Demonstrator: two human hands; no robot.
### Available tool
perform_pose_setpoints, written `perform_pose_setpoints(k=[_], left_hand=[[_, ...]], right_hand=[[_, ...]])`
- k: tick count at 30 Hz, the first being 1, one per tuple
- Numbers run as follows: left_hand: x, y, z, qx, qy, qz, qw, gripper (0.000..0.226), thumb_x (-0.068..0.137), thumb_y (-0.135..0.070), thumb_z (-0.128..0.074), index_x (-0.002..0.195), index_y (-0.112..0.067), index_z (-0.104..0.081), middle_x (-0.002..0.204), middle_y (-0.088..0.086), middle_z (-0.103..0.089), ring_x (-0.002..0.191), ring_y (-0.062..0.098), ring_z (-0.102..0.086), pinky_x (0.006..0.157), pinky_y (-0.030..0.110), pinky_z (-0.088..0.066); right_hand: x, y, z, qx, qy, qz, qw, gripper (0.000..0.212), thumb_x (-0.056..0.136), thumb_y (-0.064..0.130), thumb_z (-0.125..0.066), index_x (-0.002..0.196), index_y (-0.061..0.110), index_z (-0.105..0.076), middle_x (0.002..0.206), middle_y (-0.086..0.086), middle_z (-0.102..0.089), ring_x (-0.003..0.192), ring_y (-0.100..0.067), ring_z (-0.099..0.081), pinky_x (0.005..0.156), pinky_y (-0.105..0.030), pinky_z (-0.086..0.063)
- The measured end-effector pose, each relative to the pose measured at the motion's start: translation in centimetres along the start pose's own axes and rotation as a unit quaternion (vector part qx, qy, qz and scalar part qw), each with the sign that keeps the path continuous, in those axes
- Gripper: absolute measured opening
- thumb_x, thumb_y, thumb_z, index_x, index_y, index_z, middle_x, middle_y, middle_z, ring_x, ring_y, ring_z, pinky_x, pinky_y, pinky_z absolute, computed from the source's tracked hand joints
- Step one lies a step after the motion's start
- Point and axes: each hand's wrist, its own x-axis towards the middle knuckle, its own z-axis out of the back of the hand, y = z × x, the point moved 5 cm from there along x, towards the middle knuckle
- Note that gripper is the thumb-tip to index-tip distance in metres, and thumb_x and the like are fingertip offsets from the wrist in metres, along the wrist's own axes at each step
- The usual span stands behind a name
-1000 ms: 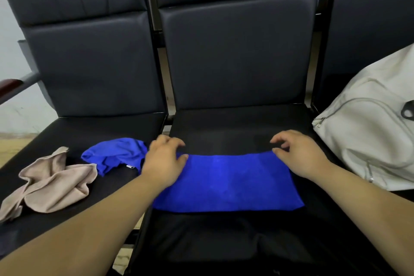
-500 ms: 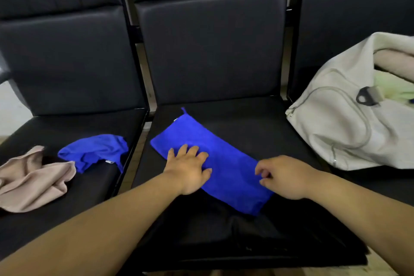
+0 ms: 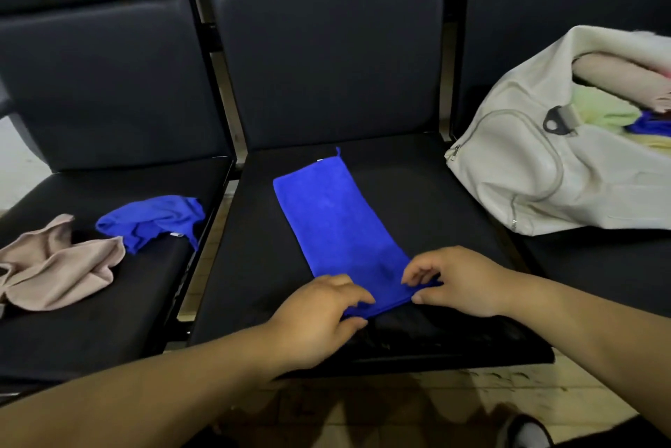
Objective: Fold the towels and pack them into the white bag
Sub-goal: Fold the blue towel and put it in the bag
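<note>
Hands pinch the blue towel at its near end: your left hand only seemingly, your right hand clearly.

Pinches near end of folded blue towel at lower centre with left hand and right hand. Has crumpled blue towel and beige towel at left, white bag at right.

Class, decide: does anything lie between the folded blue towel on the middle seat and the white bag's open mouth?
Nothing visible does. Only bare black seat separates the blue towel from the white bag, whose mouth gapes open with towels already inside.
</note>
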Motion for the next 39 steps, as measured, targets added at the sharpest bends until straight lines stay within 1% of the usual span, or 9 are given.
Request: perform_pose_setpoints(k=[5, 9, 14, 19, 24, 30, 34, 37, 39], left_hand=[[-2.4, 0.4, 0.8, -0.009, -0.027, 0.021, 0.999, 0.024, 0.098, -0.030, -0.065, 0.121, -0.029, -0.070, 0.111, -0.015, -0.066, 0.103, 0.002, -0.058, 0.092, 0.022, -0.048], [-3.6, 0.5, 1.7, -0.163, 0.011, 0.088, 0.983, 0.018, 0.091, -0.017, -0.074, 0.107, -0.026, -0.076, 0.094, -0.009, -0.074, 0.091, 0.002, -0.068, 0.085, 0.018, -0.054], [-3.9, 1.0, 6.8, -0.327, 0.037, 0.127, 0.936, 0.015, 0.085, -0.003, -0.078, 0.098, -0.010, -0.075, 0.091, 0.006, -0.077, 0.082, 0.016, -0.071, 0.080, 0.025, -0.056], [-1.3, 3.0, 9.9, -0.405, -0.035, 0.175, 0.897, 0.014, 0.089, -0.002, -0.071, 0.091, -0.015, -0.075, 0.089, 0.013, -0.069, 0.083, 0.025, -0.059, 0.074, 0.032, -0.051], [2.4, 5.2, 10.8, -0.411, -0.098, 0.209, 0.882, 0.020, 0.092, -0.004, -0.065, 0.086, -0.021, -0.074, 0.083, 0.005, -0.069, 0.077, 0.016, -0.060, 0.075, 0.030, -0.053], [6.6, 8.9, 10.6, -0.384, -0.164, 0.256, 0.872, 0.017, 0.093, -0.006, -0.063, 0.094, -0.020, -0.072, 0.090, 0.001, -0.072, 0.080, 0.011, -0.065, 0.068, 0.025, -0.050], [9.0, 11.8, 9.2, -0.340, -0.192, 0.277, 0.878, 0.013, 0.096, -0.016, -0.065, 0.104, -0.025, -0.071, 0.091, -0.002, -0.075, 0.087, 0.012, -0.069, 0.075, 0.026, -0.050], [9.6, 14.0, 8.6, -0.277, -0.239, 0.309, 0.878, 0.021, 0.098, -0.027, -0.064, 0.119, -0.024, -0.064, 0.109, -0.005, -0.069, 0.098, 0.011, -0.063, 0.085, 0.025, -0.046], [8.9, 14.7, 8.1, -0.199, -0.250, 0.318, 0.893, 0.028, 0.097, -0.033, -0.064, 0.124, -0.025, -0.060, 0.117, -0.006, -0.060, 0.103, 0.009, -0.058, 0.089, 0.026, -0.043]], right_hand=[[-1.8, 0.7, -0.6, -0.006, -0.019, 0.012, 1.000, 0.028, 0.085, 0.025, -0.081, 0.103, 0.043, -0.070, 0.097, 0.022, -0.072, 0.094, 0.010, -0.065, 0.079, -0.007, -0.047], [-2.6, 2.0, -1.0, -0.021, -0.015, 0.030, 0.999, 0.024, 0.087, 0.018, -0.078, 0.099, 0.038, -0.074, 0.091, 0.020, -0.071, 0.086, 0.007, -0.066, 0.077, -0.010, -0.050], [-3.0, 3.9, 1.4, 0.176, 0.038, -0.015, 0.984, 0.016, 0.079, 0.009, -0.084, 0.089, 0.020, -0.079, 0.085, -0.009, -0.076, 0.073, -0.010, -0.066, 0.072, -0.025, -0.053], [-0.7, 4.9, 5.1, 0.289, -0.095, -0.031, 0.952, 0.014, 0.084, -0.002, -0.076, 0.087, 0.011, -0.075, 0.079, -0.007, -0.073, 0.070, -0.011, -0.063, 0.061, -0.018, -0.049], [3.8, 4.1, 6.4, 0.296, -0.193, -0.052, 0.934, 0.017, 0.084, -0.001, -0.074, 0.088, 0.015, -0.075, 0.077, -0.002, -0.075, 0.071, -0.009, -0.067, 0.068, -0.025, -0.049], [9.4, 2.5, 6.7, 0.260, -0.241, -0.082, 0.931, 0.017, 0.086, 0.007, -0.076, 0.091, 0.023, -0.074, 0.082, 0.005, -0.076, 0.079, -0.006, -0.072, 0.073, -0.026, -0.054], [12.9, 0.8, 5.9, 0.232, -0.257, -0.120, 0.931, 0.015, 0.087, 0.013, -0.078, 0.092, 0.027, -0.073, 0.089, 0.008, -0.076, 0.090, -0.010, -0.071, 0.082, -0.029, -0.056], [14.3, -1.0, 4.8, 0.198, -0.249, -0.151, 0.936, 0.022, 0.087, 0.025, -0.079, 0.107, 0.028, -0.071, 0.106, 0.009, -0.072, 0.101, -0.011, -0.067, 0.094, -0.035, -0.054], [14.1, -1.7, 4.8, 0.124, -0.246, -0.161, 0.948, 0.031, 0.087, 0.029, -0.078, 0.115, 0.029, -0.067, 0.114, 0.008, -0.067, 0.104, -0.012, -0.065, 0.094, -0.033, -0.052]])
